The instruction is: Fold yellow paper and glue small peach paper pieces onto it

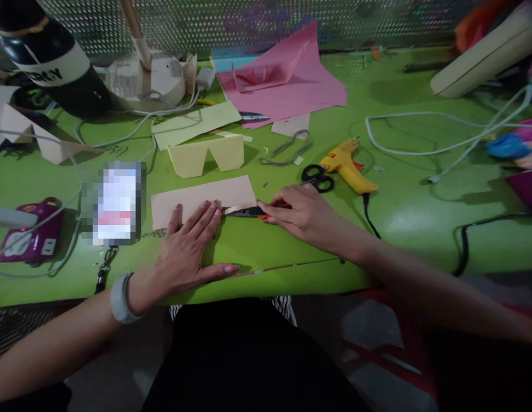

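Note:
My left hand (186, 246) lies flat with fingers spread, pressing on a pale pink paper rectangle (201, 197). From the right, my right hand (306, 214) closes around scissors (249, 212) with dark blades and red-and-black handles. Their blades point left along the paper's lower edge, close to my left fingertips. A narrow strip of the paper lifts beside the blades. Behind the rectangle stands a folded yellow paper piece (206, 157) with notches in its lower edge. Another yellow sheet (193, 125) lies beyond it.
A yellow glue gun (349, 166) and black scissor handles (318, 178) lie right of my right hand. Pink paper (287, 86) is at the back. A blurred phone (115, 203) and purple box (34, 232) sit left. White cables (420, 153) cross the green tabletop (420, 200).

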A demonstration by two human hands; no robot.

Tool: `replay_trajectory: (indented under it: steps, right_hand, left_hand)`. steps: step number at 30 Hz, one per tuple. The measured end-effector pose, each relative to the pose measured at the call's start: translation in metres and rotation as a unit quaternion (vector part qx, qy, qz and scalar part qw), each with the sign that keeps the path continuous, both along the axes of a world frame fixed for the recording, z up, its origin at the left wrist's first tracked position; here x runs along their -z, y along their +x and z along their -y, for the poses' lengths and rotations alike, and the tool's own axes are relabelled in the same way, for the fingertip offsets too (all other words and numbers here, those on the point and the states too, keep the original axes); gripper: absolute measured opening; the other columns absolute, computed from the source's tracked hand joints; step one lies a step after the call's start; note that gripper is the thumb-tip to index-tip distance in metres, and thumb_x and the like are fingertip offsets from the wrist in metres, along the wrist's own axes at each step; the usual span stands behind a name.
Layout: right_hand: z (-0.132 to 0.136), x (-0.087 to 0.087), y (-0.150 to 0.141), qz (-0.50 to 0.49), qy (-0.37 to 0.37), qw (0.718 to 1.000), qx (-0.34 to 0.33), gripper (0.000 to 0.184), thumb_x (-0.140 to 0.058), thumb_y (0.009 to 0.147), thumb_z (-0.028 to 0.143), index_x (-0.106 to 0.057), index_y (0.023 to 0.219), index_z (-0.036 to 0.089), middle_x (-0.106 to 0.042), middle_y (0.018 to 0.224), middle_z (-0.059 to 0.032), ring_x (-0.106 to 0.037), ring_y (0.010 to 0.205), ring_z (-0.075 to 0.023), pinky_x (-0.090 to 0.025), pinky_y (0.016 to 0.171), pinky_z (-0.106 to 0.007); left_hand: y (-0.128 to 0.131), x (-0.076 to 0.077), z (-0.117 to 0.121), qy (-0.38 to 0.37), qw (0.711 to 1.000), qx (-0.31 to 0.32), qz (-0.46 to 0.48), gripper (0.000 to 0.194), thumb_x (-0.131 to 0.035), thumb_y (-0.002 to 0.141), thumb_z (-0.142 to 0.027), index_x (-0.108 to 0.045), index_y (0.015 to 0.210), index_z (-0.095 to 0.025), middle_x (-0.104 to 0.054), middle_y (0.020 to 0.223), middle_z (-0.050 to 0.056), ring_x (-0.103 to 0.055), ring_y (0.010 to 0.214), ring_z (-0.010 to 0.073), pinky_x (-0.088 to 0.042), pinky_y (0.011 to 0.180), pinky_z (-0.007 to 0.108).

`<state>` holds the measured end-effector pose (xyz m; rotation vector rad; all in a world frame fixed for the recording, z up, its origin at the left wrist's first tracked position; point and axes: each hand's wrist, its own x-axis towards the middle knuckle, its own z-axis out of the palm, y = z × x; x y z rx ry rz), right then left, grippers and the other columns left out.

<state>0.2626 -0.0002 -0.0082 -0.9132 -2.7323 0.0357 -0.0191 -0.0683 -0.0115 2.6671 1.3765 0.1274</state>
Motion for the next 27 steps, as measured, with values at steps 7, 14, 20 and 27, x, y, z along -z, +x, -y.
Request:
replay_trajectory:
  steps: [7, 14, 20, 27]
  right_hand:
    - [0.002, 0.002, 0.003, -0.003, -0.01, 1.0, 0.009, 0.03, -0.045, 0.1, 0.029, -0.065, 0.119, 0.019, -0.064, 0.095, -0.0099, -0.054, 0.086, -0.0214, -0.035, 0.073, -0.035]
    - [0.002, 0.0, 0.004, -0.001, -0.004, 1.0, 0.013, 0.03, -0.049, 0.098, 0.027, -0.065, 0.121, 0.017, -0.064, 0.095, -0.0106, -0.055, 0.085, -0.0218, -0.036, 0.074, -0.036]
    - [0.003, 0.0, 0.001, -0.005, 0.005, 1.0, 0.008, 0.03, -0.05, 0.098, 0.027, -0.066, 0.12, 0.016, -0.064, 0.094, -0.0104, -0.055, 0.084, -0.0214, -0.036, 0.073, -0.036]
    - [0.003, 0.002, -0.01, 0.001, 0.017, 1.0, -0.001, 0.03, -0.049, 0.098, 0.029, -0.065, 0.12, 0.016, -0.065, 0.096, -0.0099, -0.055, 0.085, -0.0216, -0.036, 0.072, -0.035]
  left_hand:
    - [0.002, 0.0, 0.0, -0.005, 1.0, -0.001, 0.005, 0.1, -0.036, 0.087, -0.076, 0.009, 0.155, -0.02, -0.019, 0.162, 0.012, -0.019, 0.148, 0.0296, 0.004, 0.12, 0.052]
    - [0.0, -0.009, 0.002, -0.006, 1.0, 0.002, 0.016, 0.098, -0.033, 0.086, -0.077, 0.009, 0.156, -0.021, -0.015, 0.162, 0.013, -0.017, 0.149, 0.0302, 0.007, 0.12, 0.053]
    - [-0.021, -0.006, 0.014, 0.003, 0.999, -0.035, -0.004, 0.095, -0.03, 0.088, -0.075, 0.008, 0.156, -0.021, -0.017, 0.162, 0.014, -0.019, 0.149, 0.0297, -0.002, 0.121, 0.051]
    - [-0.023, -0.003, 0.013, -0.006, 1.0, -0.028, -0.012, 0.096, -0.032, 0.087, -0.076, 0.006, 0.156, -0.02, -0.018, 0.161, 0.014, -0.018, 0.149, 0.0293, -0.004, 0.121, 0.05]
